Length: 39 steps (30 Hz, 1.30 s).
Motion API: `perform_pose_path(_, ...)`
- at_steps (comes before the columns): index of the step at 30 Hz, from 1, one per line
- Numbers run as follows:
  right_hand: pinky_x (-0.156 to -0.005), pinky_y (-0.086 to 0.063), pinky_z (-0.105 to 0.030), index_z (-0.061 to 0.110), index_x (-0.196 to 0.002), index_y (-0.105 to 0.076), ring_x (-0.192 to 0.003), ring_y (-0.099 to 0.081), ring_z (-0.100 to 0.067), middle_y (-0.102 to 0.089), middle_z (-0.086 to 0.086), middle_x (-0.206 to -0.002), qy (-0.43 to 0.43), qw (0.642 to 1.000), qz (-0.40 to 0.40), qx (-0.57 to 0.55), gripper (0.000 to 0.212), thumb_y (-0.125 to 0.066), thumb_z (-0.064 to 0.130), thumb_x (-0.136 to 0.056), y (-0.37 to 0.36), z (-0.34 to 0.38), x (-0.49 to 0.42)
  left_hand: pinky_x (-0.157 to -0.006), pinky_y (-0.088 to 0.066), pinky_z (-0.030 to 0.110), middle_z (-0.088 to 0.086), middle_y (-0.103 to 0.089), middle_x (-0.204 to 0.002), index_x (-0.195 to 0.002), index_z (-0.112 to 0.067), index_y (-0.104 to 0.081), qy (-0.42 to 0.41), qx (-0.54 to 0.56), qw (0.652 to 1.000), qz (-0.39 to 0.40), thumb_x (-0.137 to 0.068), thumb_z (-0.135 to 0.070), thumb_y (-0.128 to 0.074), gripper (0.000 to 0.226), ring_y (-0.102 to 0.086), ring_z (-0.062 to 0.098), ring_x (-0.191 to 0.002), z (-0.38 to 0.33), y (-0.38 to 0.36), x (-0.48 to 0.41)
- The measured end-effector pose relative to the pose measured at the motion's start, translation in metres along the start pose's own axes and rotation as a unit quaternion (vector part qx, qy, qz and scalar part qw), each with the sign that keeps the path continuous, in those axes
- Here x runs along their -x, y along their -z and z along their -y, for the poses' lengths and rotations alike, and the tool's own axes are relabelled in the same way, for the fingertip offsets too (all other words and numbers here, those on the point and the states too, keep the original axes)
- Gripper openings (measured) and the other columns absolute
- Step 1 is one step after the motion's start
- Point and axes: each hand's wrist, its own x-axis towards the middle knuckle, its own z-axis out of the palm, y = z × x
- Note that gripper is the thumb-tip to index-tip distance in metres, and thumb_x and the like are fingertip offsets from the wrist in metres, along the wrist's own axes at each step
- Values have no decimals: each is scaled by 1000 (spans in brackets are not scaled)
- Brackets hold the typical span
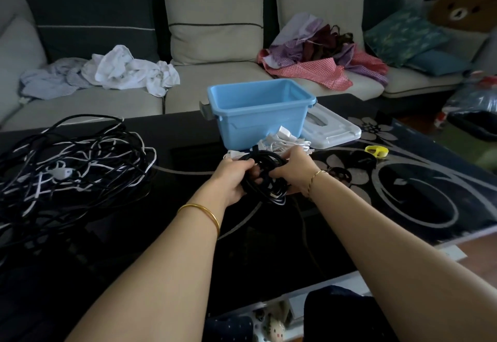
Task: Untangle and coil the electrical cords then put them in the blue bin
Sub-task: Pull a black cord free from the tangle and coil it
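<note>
Left forearm [166,247] and right forearm [376,234] reach fwd from near edge, converging at centre of black glass table [403,207]. Left hand [232,177]: fingers curled round left side of black coiled cord [265,183], gripping. Right hand [293,168]: fingers wrapped over right side of same coil, gripping. Coil sits at or just above table surface (cannot tell which), loops bunched betw. both hands. Judged reason: two-hand hold keeps loops from springing open while bundle gets tightened or secured.

Blue bin [258,110] stands just beyond hands, open, lid off; interior, as far as visible, holds nothing. Placement directly ahead gives a short drop-in path. White lid [332,129] lies flat at bin's right, touching or nearly so; cannot tell which. White cord bundle [285,139] rests on table by bin's near wall, not yet inside.

Tangled pile [72,158] of black and white cords covers table's left part, well apart from hands; unsorted. Yellow tie [376,151] and dark looped straps [341,174] lie near, right of hands, prob. staged for binding coils.

Assessment: step in hand = finishing one black coil. Progress early: approx. two cords dealt with, bulk in the pile, none binned. Risk: loops slip if either grip loosens before a tie goes on.
</note>
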Motion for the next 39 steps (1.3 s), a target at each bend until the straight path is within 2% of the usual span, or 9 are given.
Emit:
perform_pose_path(5, -89, -45, -40, 4, -111, -35, -109, -54, -35, -50, -18, -115, 16, 994, -75, 80, 55, -75, 7, -74, 9, -2, -1, -74, -51, 35, 12, -61, -88, -93, -10, -61, -19, -146, 988, -36, -91, 0, -52, 13, -59, 25, -80, 8, -1, -12)
perform_pose_path(9, -87, -43, -44, 2, -115, -33, -107, -54, -43, -40, -22, -128, 38, 982, -144, 116, 55, -74, 8, -79, 10, -6, -2, -71, -45, 29, 4, -57, -78, -88, -11, -62, -40, -227, 971, -61, -88, 0, -58, 12, -54, 19, -75, 7, 0, -13)
perform_pose_path(13, -86, -44, -44, 3, -117, -34, -111, -51, -42, -40, -19, -128, 35, 974, -157, 159, 54, -73, 11, -80, 5, -5, -2, -64, -53, 26, 7, -53, -72, -71, -9, -54, -28, -158, 985, -66, -89, 10, -51, 27, -52, 17, -65, 4, 5, -8)
perform_pose_path(16, -85, -40, -42, 10, -118, -37, -114, -45, -34, -44, -12, -122, 71, 916, -248, 305, 39, -59, 9, -86, -3, 8, 6, -50, -52, 19, 9, -53, -74, -76, -4, -55, -13, -103, 991, -78, -93, 9, -45, 23, -53, 17, -65, -2, 15, -1)
perform_pose_path(20, -79, -31, -40, 10, -115, -42, -108, -43, -33, -45, -12, -116, 207, 858, -278, 378, 34, -44, -1, -83, -25, 38, 23, -61, -54, 22, 11, -54, -81, -87, -2, -56, -32, -103, 984, -139, -97, 5, -41, 20, -53, 14, -67, -16, 45, 9)
perform_pose_path(25, -82, -38, -41, 10, -115, -46, -107, -45, -34, -47, -11, -117, 333, 854, -164, 365, 30, -45, 3, -85, -83, 70, 38, -95, -50, 39, 10, -60, -113, -102, -13, -62, -100, -226, 930, -272, -94, -1, -37, 29, -62, 25, -97, -29, 113, 18)
perform_pose_path(31, -89, -46, -43, 9, -116, -51, -110, -49, -34, -51, -13, -119, 345, 885, 87, 301, 29, -48, 7, -87, -171, 98, 36, -99, -41, 41, 13, -50, -131, -116, -15, -64, -119, -440, 779, -429, -89, -5, -49, 33, -42, 35, -123, -42, 197, 46)
perform_pose_path(34, -93, -46, -44, 12, -122, -49, -115, -47, -34, -49, -14, -125, 329, 889, 132, 290, 35, -48, 8, -87, -207, 108, 35, -100, -36, 44, 11, -45, -135, -125, -16, -56, -47, -523, 735, -429, -91, -14, -51, 34, -35, 35, -126, -42, 220, 57)
perform_pose_path(39, -94, -46, -43, 13, -124, -44, -117, -45, -33, -42, -11, -127, 260, 873, 178, 371, 57, -69, 21, -74, -234, 104, 32, -99, -34, 39, 3, -53, -128, -119, -25, -60, -10, -601, 733, -318, -86, -22, -53, 34, -37, 29, -126, -37, 248, 65)
